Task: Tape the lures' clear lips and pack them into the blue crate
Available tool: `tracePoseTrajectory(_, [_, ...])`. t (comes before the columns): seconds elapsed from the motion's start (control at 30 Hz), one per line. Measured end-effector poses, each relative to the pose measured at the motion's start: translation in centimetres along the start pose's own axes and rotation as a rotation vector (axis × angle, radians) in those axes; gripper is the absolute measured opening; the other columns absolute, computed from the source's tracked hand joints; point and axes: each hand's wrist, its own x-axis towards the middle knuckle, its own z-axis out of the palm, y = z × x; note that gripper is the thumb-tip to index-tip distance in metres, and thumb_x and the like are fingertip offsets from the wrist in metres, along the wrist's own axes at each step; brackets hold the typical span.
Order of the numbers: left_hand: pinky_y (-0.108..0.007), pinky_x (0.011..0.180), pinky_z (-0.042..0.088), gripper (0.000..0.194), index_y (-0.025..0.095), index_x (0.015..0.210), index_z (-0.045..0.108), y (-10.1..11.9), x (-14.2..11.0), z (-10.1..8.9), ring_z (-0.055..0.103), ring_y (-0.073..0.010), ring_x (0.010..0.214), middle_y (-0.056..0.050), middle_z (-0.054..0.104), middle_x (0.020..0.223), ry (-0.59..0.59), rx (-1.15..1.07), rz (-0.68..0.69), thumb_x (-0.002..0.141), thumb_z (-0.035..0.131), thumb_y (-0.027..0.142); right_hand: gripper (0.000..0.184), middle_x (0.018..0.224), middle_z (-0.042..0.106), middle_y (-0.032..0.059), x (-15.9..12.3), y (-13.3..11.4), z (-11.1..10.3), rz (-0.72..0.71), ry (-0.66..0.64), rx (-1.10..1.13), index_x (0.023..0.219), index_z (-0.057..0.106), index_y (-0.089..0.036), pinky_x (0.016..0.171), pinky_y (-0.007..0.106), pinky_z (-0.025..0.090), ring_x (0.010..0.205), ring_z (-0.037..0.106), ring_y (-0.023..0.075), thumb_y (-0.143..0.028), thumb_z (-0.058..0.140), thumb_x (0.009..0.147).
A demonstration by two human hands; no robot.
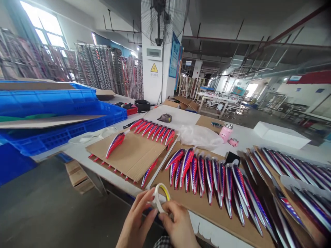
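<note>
In front of my body I hold a roll of white tape [157, 199] with a yellow inner core, tilted up on edge. My right hand [179, 220] is closed, thumb and fingers pinching the lower right rim. My left hand [139, 217] curls at the roll's left side, fingertips and thumb at the tape's edge. Just beyond the roll, red and purple striped fishing lures [193, 170] lie in an overlapping row on a cardboard sheet [186, 203]. A single lure [115, 144] rests on another cardboard sheet [139, 155] at left, with a row of lures [155, 131] along its far edge.
Blue plastic crates [77, 127] stand at the left. On the white table [181, 119] are a plastic bag [200, 136], a pink bottle [226, 132] and a white box [280, 133]. More lures [305, 172] on cardboard fill the right side. A pillar [152, 81] carries a fan.
</note>
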Motion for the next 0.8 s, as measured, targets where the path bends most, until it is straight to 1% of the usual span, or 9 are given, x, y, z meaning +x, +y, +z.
tracePoseTrajectory(0.07, [-0.028, 0.081, 0.057, 0.031, 0.031, 0.116, 0.063, 0.9, 0.4, 0.8, 0.065, -0.0210, 0.100, -0.005, 0.064, 0.114, -0.011, -0.023, 0.026, 0.086, 0.060, 0.028, 0.008, 0.063, 0.058, -0.0035, -1.8, 0.3, -0.4, 0.051, -0.019, 0.151, 0.076, 0.064, -0.020, 0.055, 0.019, 0.041, 0.060, 0.056, 0.0132, -0.025, 0.060, 0.079])
tracePoseTrajectory(0.17, [-0.024, 0.077, 0.055, 0.009, 0.025, 0.089, 0.068, 2.5, 0.8, 1.9, 0.066, -0.0180, 0.088, -0.003, 0.067, 0.096, -0.021, -0.062, 0.067, 0.085, 0.060, 0.025, 0.022, 0.056, 0.050, -0.0048, -3.6, 1.0, -0.8, 0.017, 0.040, 0.258, 0.075, 0.062, -0.019, 0.051, 0.018, 0.038, 0.053, 0.049, 0.0115, -0.039, 0.055, 0.082])
tracePoseTrajectory(0.3, [-0.021, 0.071, 0.052, 0.014, 0.022, 0.073, 0.061, 4.2, 0.6, 2.5, 0.064, -0.0149, 0.079, -0.001, 0.064, 0.083, -0.087, -0.047, 0.106, 0.087, 0.057, 0.023, 0.039, 0.057, 0.056, -0.0026, -5.1, 1.7, -1.5, -0.052, 0.144, 0.220, 0.084, 0.066, -0.022, 0.051, 0.019, 0.043, 0.051, 0.053, 0.0140, -0.052, 0.042, 0.088])
tracePoseTrajectory(0.4, [-0.021, 0.073, 0.052, 0.015, 0.022, 0.073, 0.059, 5.0, 0.0, 2.8, 0.064, -0.0142, 0.079, 0.000, 0.064, 0.083, -0.157, 0.007, 0.178, 0.088, 0.057, 0.022, 0.029, 0.077, 0.071, 0.0003, -5.7, 1.8, -2.7, 0.017, 0.256, 0.101, 0.104, 0.068, -0.025, 0.063, 0.020, 0.049, 0.066, 0.065, 0.0172, -0.039, 0.050, 0.088])
tracePoseTrajectory(0.47, [-0.020, 0.073, 0.051, 0.015, 0.023, 0.074, 0.060, 5.2, -0.4, 3.0, 0.064, -0.0138, 0.079, 0.000, 0.064, 0.083, -0.212, 0.045, 0.220, 0.089, 0.056, 0.022, 0.022, 0.086, 0.073, 0.0001, -5.9, 1.6, -3.7, 0.063, 0.300, 0.059, 0.102, 0.068, -0.025, 0.070, 0.019, 0.050, 0.075, 0.068, 0.0171, -0.027, 0.054, 0.085])
tracePoseTrajectory(0.57, [-0.020, 0.073, 0.053, 0.007, 0.025, 0.091, 0.062, 5.2, -0.5, 3.2, 0.065, -0.0142, 0.081, -0.001, 0.065, 0.089, -0.189, 0.124, 0.226, 0.089, 0.056, 0.023, 0.017, 0.076, 0.071, -0.0026, -6.0, 0.9, -5.2, 0.044, 0.336, 0.014, 0.079, 0.067, -0.025, 0.068, 0.019, 0.046, 0.070, 0.067, 0.0147, -0.017, 0.053, 0.082])
tracePoseTrajectory(0.67, [-0.020, 0.070, 0.054, 0.022, 0.026, 0.111, 0.058, 5.6, 0.1, 3.2, 0.065, -0.0139, 0.078, -0.002, 0.066, 0.093, -0.096, 0.206, 0.265, 0.088, 0.058, 0.026, 0.020, 0.066, 0.066, -0.0037, -6.1, 0.3, -6.1, -0.016, 0.358, -0.089, 0.067, 0.062, -0.023, 0.062, 0.019, 0.042, 0.063, 0.064, 0.0133, -0.013, 0.050, 0.078])
tracePoseTrajectory(0.73, [-0.020, 0.069, 0.054, 0.019, 0.025, 0.106, 0.060, 6.3, 0.6, 3.2, 0.065, -0.0138, 0.077, -0.001, 0.066, 0.090, -0.121, 0.247, 0.363, 0.088, 0.057, 0.024, 0.021, 0.062, 0.064, -0.0040, -6.2, 0.1, -6.3, -0.054, 0.378, -0.168, 0.063, 0.059, -0.023, 0.058, 0.020, 0.039, 0.058, 0.062, 0.0129, -0.012, 0.047, 0.077])
tracePoseTrajectory(0.8, [-0.021, 0.071, 0.053, 0.012, 0.024, 0.097, 0.062, 7.1, 1.0, 3.3, 0.065, -0.0146, 0.079, -0.001, 0.066, 0.087, -0.209, 0.300, 0.463, 0.087, 0.058, 0.021, 0.022, 0.060, 0.063, -0.0042, -6.3, 0.1, -6.1, -0.078, 0.410, -0.221, 0.063, 0.058, -0.023, 0.056, 0.021, 0.038, 0.056, 0.062, 0.0127, -0.013, 0.044, 0.077])
